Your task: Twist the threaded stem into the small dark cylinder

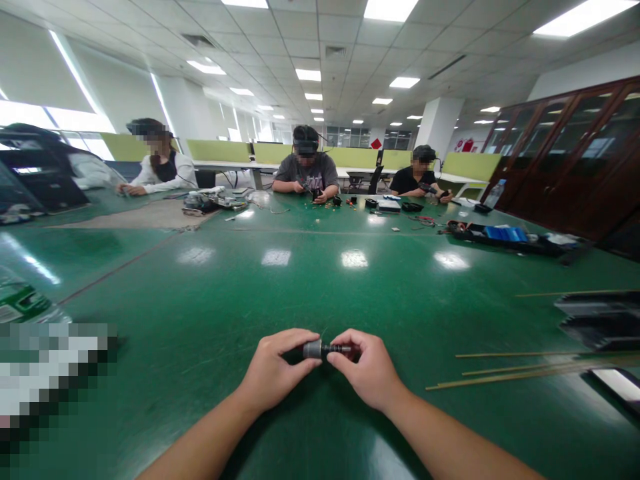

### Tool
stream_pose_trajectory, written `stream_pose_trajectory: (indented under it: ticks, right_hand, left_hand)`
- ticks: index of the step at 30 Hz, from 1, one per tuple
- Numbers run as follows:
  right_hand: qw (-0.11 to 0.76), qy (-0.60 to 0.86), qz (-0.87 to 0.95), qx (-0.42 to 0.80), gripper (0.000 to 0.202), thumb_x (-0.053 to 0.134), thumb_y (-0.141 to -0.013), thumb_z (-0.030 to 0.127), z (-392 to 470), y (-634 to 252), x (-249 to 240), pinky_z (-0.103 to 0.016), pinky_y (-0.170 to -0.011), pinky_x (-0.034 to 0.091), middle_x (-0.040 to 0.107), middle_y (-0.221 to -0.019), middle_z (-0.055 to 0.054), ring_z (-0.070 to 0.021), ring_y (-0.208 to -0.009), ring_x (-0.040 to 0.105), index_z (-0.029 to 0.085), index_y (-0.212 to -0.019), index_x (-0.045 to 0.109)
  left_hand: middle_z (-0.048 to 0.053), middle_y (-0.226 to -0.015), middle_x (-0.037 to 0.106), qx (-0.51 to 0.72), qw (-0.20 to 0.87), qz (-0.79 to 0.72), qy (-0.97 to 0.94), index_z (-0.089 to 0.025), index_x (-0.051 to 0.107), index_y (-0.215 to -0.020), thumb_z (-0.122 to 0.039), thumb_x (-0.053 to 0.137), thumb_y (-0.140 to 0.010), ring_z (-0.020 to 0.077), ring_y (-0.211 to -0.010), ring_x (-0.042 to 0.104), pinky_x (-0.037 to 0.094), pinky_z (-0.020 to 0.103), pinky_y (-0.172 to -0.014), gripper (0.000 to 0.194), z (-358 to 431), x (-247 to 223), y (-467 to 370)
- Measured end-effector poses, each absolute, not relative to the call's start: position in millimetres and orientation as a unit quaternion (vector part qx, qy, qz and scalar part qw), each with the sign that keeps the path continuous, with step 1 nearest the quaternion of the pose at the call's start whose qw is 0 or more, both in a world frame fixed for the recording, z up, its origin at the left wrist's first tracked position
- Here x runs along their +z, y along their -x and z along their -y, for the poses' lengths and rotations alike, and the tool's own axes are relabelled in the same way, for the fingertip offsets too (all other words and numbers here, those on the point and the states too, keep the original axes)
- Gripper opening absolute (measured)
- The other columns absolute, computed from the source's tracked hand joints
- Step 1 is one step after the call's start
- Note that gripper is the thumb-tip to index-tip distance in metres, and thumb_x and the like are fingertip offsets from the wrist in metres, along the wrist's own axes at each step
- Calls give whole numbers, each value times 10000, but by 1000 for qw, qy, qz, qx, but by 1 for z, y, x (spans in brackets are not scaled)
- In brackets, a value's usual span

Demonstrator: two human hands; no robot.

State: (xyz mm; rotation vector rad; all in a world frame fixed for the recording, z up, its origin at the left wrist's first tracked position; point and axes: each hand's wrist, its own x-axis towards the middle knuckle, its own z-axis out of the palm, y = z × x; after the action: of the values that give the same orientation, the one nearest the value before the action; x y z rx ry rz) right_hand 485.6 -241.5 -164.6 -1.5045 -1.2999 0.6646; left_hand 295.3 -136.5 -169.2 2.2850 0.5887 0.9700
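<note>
Low in the middle of the head view, over the green table, my two hands meet at a small part. My left hand (280,367) pinches a short grey cylinder (313,349) between thumb and fingers. From the cylinder's right end runs a thin dark ribbed shaft (336,349), lying level. My right hand (367,367) has its thumb and fingers closed around the shaft's right end. The fingers hide part of both pieces. Whether the shaft is fixed to the cylinder or only touching it, I cannot tell.
Thin sticks (490,369) and a phone (620,387) lie on the right, near dark metal-looking pieces (600,320). A green-labelled bottle (27,300) is at left. Farther off are a black tray (540,247) and several people at work across the table (320,280).
</note>
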Motion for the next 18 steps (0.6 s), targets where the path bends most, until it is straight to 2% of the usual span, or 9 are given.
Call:
stream_pose_trajectory:
  ticks: [18]
  right_hand:
    - [495,624,543,265,93,695,-814,253,241,-488,-165,-246,-601,423,662,-731,3,-146,-654,571,189,-881,709]
  left_hand:
    - [5,-1043,756,371,290,-220,-854,-296,721,-1099,-248,793,-780,201,-982,700,540,321,-910,331,135,-169,-296]
